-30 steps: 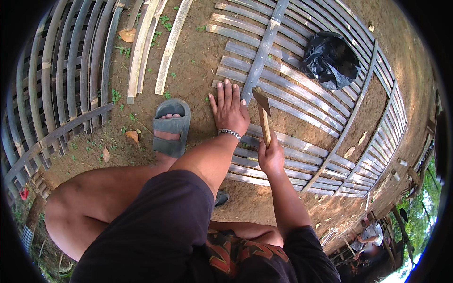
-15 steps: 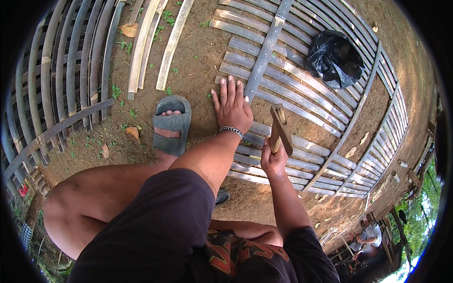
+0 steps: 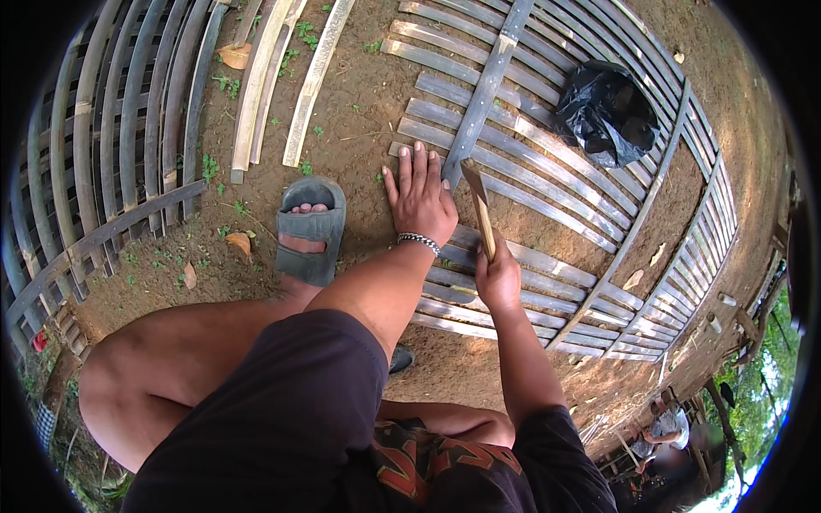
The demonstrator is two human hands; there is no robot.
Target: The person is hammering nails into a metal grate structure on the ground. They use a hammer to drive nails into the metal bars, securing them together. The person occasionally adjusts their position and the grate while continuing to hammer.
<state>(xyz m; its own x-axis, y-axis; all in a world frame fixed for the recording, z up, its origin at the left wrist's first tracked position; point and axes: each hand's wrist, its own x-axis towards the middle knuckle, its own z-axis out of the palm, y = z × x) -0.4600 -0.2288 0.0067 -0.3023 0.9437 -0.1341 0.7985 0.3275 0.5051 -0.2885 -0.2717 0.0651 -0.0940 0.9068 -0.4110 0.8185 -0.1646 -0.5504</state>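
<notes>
My left hand lies flat, fingers stretched out, on the end of a bamboo slat beside a nailed crosspiece. A metal chain bracelet is round that wrist. In my right hand is the wooden handle of a hammer, its brown head over the slats close to the crosspiece's near end. Whether the head touches the bamboo I cannot tell. The slats form a wide panel on the ground, held by several crosspieces.
A black plastic bag sits on the panel. Loose bamboo strips lie on the soil at the upper left, near another slatted panel. My sandaled foot is left of my left hand. A person is at the far lower right.
The hammer head has swung down and left toward the crosspiece's near end, turning in my right hand. My left hand has stayed in place.
</notes>
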